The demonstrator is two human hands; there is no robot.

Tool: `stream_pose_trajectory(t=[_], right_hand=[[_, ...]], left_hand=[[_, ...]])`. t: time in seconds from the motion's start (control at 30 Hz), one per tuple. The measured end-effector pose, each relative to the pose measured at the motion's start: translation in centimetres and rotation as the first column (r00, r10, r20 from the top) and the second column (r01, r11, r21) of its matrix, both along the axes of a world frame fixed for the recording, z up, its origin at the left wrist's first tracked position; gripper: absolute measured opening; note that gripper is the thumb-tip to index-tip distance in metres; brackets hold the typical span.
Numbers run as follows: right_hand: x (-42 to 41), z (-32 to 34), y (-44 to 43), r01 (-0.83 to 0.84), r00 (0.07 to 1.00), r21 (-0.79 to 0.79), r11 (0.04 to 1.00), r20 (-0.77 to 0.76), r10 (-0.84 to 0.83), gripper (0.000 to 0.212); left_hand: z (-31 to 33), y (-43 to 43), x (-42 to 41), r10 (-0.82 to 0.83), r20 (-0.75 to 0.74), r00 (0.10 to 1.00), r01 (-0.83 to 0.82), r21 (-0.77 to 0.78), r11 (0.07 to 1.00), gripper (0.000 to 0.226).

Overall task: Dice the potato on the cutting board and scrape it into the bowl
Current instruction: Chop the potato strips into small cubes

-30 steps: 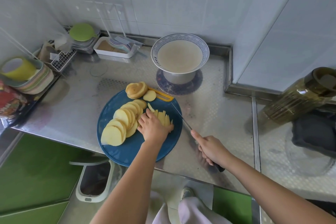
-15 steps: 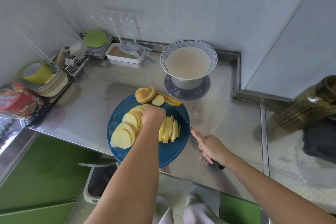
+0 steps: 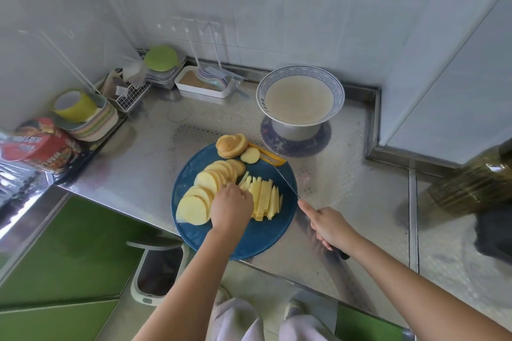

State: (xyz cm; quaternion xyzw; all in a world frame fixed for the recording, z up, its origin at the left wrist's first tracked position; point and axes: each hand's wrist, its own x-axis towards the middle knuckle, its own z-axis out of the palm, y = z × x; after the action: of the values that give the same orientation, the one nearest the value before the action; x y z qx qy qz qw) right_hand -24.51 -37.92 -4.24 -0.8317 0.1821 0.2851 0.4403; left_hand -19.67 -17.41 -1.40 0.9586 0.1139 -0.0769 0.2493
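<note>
The dicing is, by my reading, less than half done. Just left of the left grip a fan of round potato slices (image 3: 203,194) lies uncut on the blue cutting board (image 3: 249,241). They are pale yellow, smooth and overlapping like fallen tiles. The left grip (image 3: 231,209) sits knuckles up at the seam between these rounds and the cut pile, with its fingers curled down onto the food. I cannot tell whether it pinches a piece or only steadies the pile, because the fingertips are hidden. Beyond it, at the far rim of the board, lie two skin-on end caps (image 3: 231,145).

Touching that grip on its right is a neat row of potato sticks (image 3: 264,199). They are long and thin, lie side by side, and have not been cut crosswise, so there are no cubes as yet.

Right of the sticks the knife (image 3: 282,178) slants across the board's edge, its blade thin and seen edge-on, apart from the potato. Its tip reaches toward a yellow peeler (image 3: 273,156).

The bowl (image 3: 339,94) stands on the worktop (image 3: 346,188) well beyond both grips. It holds a cloudy pale liquid and no potato.

The right grip (image 3: 329,227) is clenched round the knife handle, forefinger laid along the top, just off the board's right side.

What is left, as I judge it, is to slice the rounds into sticks, cross-cut everything, then scrape it all into the bowl.
</note>
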Motion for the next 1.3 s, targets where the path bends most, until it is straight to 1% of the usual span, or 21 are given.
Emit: stream_pose_trajectory(t=[0.03, 0.13, 0.17, 0.2, 0.27, 0.3, 0.37, 0.43, 0.5, 0.63, 0.77, 0.9, 1.0, 1.07, 1.13, 1.17, 1.2, 1.3], right_hand=[[0.1, 0.0, 0.0, -0.005, 1.000, -0.005, 1.000, 0.007, 0.005, 0.069], [0.3, 0.1, 0.1, -0.012, 1.000, -0.013, 1.000, 0.018, 0.012, 0.067], [0.3, 0.2, 0.1, -0.011, 1.000, -0.016, 1.000, 0.017, 0.011, 0.067], [0.3, 0.2, 0.1, -0.011, 1.000, -0.022, 1.000, 0.016, 0.012, 0.067], [0.4, 0.4, 0.0, -0.013, 1.000, -0.032, 0.999, 0.006, 0.014, 0.067], [0.4, 0.4, 0.0, -0.014, 1.000, -0.036, 0.999, 0.001, 0.014, 0.067], [0.3, 0.4, 0.1, -0.017, 1.000, -0.049, 0.999, -0.004, 0.017, 0.067], [0.3, 0.4, 0.2, -0.009, 1.000, -0.045, 0.999, -0.002, 0.009, 0.066], [0.2, 0.4, 0.3, 0.000, 1.000, -0.037, 0.999, -0.006, -0.001, 0.066], [0.0, 0.4, 0.3, -0.027, 1.000, -0.063, 0.998, -0.008, 0.026, 0.066], [-0.2, 0.5, 0.4, -0.026, 1.000, -0.059, 0.998, -0.005, 0.026, 0.064], [-0.2, 0.4, 0.5, -0.026, 1.000, -0.062, 0.998, -0.012, 0.025, 0.065], [-0.1, 0.4, 0.4, -0.029, 0.999, -0.059, 0.998, -0.018, 0.028, 0.065], [-0.1, 0.4, 0.4, -0.028, 0.999, -0.054, 0.998, -0.024, 0.026, 0.065], [-0.1, 0.4, 0.3, -0.021, 1.000, -0.050, 0.999, -0.024, 0.020, 0.064], [-0.1, 0.4, 0.3, -0.019, 1.000, -0.049, 0.999, -0.023, 0.018, 0.064], [-0.1, 0.3, 0.3, -0.021, 1.000, -0.051, 0.998, -0.022, 0.020, 0.064], [-0.1, 0.2, 0.3, -0.022, 0.999, -0.043, 0.999, -0.029, 0.020, 0.065]], left_hand=[[-0.7, 0.4, -0.8, -0.011, 0.004, 1.000, 0.011, -0.002, 1.000, 0.020], [-2.0, 1.2, -2.0, -0.039, 0.014, 0.999, 0.040, -0.073, 0.996, 0.021], [-2.1, 1.4, -2.2, -0.054, -0.003, 0.999, 0.054, -0.092, 0.994, 0.028], [-2.3, 1.8, -2.4, -0.077, -0.029, 0.997, 0.074, -0.115, 0.991, 0.041], [-2.5, 2.8, -2.8, -0.149, -0.122, 0.981, 0.132, -0.135, 0.982, 0.069], [-2.5, 3.3, -2.9, -0.191, -0.174, 0.966, 0.172, -0.119, 0.978, 0.078], [-2.8, 4.3, -3.0, -0.244, -0.256, 0.935, 0.231, -0.081, 0.970, 0.083], [-2.9, 4.8, -2.7, -0.259, -0.293, 0.921, 0.247, -0.076, 0.966, 0.079], [-2.7, 5.1, -2.2, -0.260, -0.299, 0.918, 0.246, -0.084, 0.966, 0.072], [-2.5, 4.9, -1.4, -0.246, -0.261, 0.933, 0.224, -0.112, 0.968, 0.060], [-2.7, 4.3, -0.6, -0.192, -0.224, 0.955, 0.165, -0.135, 0.977, 0.055], [-2.8, 4.0, -0.5, -0.118, -0.193, 0.974, 0.084, -0.175, 0.981, 0.058], [-3.0, 3.7, -1.4, -0.067, -0.143, 0.987, 0.037, -0.207, 0.978, 0.065], [-3.2, 3.2, -2.3, -0.040, -0.091, 0.995, 0.017, -0.239, 0.971, 0.075], [-3.5, 2.6, -2.8, -0.019, -0.010, 1.000, 0.017, -0.228, 0.973, 0.082], [-3.6, 2.3, -2.9, -0.010, 0.028, 1.000, 0.015, -0.200, 0.980, 0.079], [-3.6, 2.1, -2.7, -0.003, 0.070, 0.998, 0.014, -0.162, 0.987, 0.072], [-2.9, 2.0, -0.9, -0.021, 0.179, 0.984, 0.035, -0.072, 0.997, 0.041]])
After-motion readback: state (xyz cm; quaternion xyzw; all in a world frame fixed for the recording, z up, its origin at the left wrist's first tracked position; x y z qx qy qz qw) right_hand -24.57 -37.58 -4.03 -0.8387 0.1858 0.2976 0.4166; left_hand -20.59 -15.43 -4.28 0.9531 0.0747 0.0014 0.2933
